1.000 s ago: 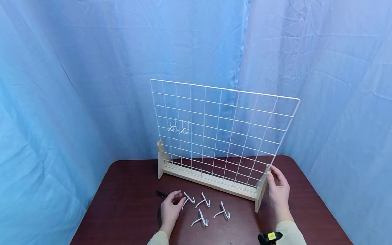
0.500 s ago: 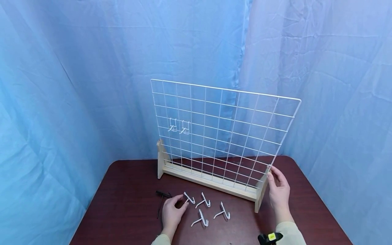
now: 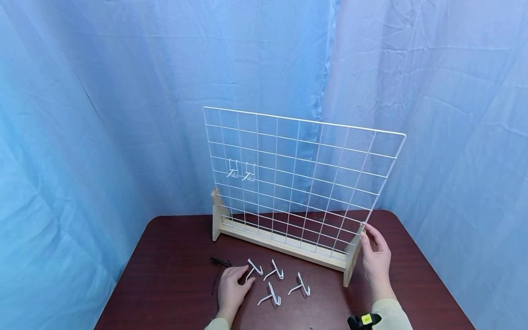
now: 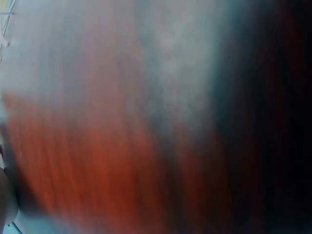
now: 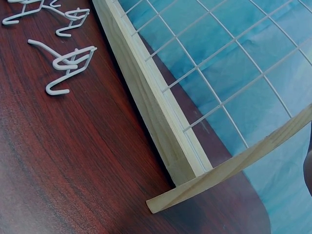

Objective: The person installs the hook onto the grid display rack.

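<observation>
A white wire grid panel [image 3: 305, 158] stands upright in a wooden base [image 3: 280, 245]. My right hand [image 3: 376, 256] pinches the base's right end post by its top, where the panel's edge meets it. On the table, my left hand [image 3: 232, 288] has its thumb and index finger apart at either side of the stem of a white hook [image 3: 256, 267]. Just left of that hand lies a black hook [image 3: 219, 262]. More white hooks lie to the right, one of them [image 5: 68, 66] large in the right wrist view. Two white hooks [image 3: 249, 172] hang on the panel's left part.
The dark red-brown table [image 3: 173, 270] has rounded far corners. Blue curtains [image 3: 165, 114] hang behind it and along both sides. A black band with a yellow tag [image 3: 365, 319] is on the right wrist. The left wrist view is mostly blurred tabletop.
My left hand has shifted slightly right and toward me, uncovering the black hook; its thumb and index finger now lie beside the white hook's stem. The right hand keeps its place.
</observation>
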`<state>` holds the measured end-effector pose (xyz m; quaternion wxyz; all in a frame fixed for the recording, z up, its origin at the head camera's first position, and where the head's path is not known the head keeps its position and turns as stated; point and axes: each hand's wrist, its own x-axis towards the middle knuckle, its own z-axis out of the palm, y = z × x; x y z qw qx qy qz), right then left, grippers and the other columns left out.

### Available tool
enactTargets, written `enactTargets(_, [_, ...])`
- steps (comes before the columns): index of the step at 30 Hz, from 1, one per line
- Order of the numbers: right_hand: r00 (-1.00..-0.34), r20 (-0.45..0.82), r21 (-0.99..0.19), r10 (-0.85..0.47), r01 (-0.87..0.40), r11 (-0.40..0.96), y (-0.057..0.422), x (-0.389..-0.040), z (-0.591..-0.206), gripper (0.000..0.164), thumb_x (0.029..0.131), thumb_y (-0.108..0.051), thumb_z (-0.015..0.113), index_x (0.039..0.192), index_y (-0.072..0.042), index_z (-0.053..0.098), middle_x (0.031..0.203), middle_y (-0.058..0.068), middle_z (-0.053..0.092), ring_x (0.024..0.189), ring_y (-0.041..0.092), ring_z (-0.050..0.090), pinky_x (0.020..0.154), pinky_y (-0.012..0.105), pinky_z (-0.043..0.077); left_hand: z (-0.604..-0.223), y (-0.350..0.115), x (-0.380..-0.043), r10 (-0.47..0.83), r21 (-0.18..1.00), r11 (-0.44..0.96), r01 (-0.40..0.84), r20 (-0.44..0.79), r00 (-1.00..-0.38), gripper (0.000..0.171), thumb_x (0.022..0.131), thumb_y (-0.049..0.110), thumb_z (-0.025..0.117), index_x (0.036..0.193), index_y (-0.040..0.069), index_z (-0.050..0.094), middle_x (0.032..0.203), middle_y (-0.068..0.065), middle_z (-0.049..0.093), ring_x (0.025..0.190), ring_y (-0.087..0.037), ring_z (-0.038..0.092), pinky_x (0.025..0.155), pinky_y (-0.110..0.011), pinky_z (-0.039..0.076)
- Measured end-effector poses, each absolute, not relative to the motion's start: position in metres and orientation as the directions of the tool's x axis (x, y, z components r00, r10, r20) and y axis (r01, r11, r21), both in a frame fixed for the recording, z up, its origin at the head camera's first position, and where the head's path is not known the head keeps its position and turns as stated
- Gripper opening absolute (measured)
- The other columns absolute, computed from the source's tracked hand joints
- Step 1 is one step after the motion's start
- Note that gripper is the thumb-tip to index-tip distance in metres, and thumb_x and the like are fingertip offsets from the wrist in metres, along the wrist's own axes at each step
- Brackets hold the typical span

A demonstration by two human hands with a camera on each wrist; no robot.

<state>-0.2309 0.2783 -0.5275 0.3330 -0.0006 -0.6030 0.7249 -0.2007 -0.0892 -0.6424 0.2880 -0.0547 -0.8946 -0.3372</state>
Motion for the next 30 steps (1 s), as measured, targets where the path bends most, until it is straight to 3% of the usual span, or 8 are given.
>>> enactTargets(13, [-0.776,0.415,-0.864,0.475,-0.499,-0.06,0.27,-0.222,-0.512,0.032,0.095,0.012,0.054,0.126,0.022,0.05,0.111,-0.006,0.07,0.102,0.007,0.061,0.085,0.015,0.049,-0.642,-0.091,-0.202,-0.092,0.602,0.757,0.256,0.486,-0.869,0.038,0.069,0.013,0.09,0.105,0.008,0.078,0.102,-0.001,0.075,0.105,-0.024,0.064,0.092,-0.039,0.051])
enactTargets(23, [-0.783,0.389,-0.882,0.485,-0.469,-0.051,0.272,-0.222,-0.513,0.033,0.096,0.01,0.055,0.127,0.02,0.051,0.109,-0.007,0.069,0.101,0.006,0.061,0.084,0.014,0.049,-0.641,-0.091,-0.201,-0.06,0.592,0.752,0.29,0.5,-0.864,0.035,0.071,0.008,0.088,0.104,0.007,0.078,0.103,-0.003,0.075,0.102,-0.023,0.065,0.09,-0.039,0.052])
enactTargets(30, [-0.787,0.38,-0.884,0.487,-0.463,-0.059,0.27,-0.221,-0.511,0.033,0.096,0.01,0.055,0.127,0.021,0.051,0.109,-0.008,0.069,0.1,0.005,0.061,0.084,0.014,0.048,-0.645,-0.091,-0.203,-0.067,0.554,0.772,0.311,0.558,-0.827,0.03,0.068,0.01,0.09,0.096,0.009,0.08,0.1,-0.001,0.075,0.098,-0.021,0.065,0.087,-0.037,0.052])
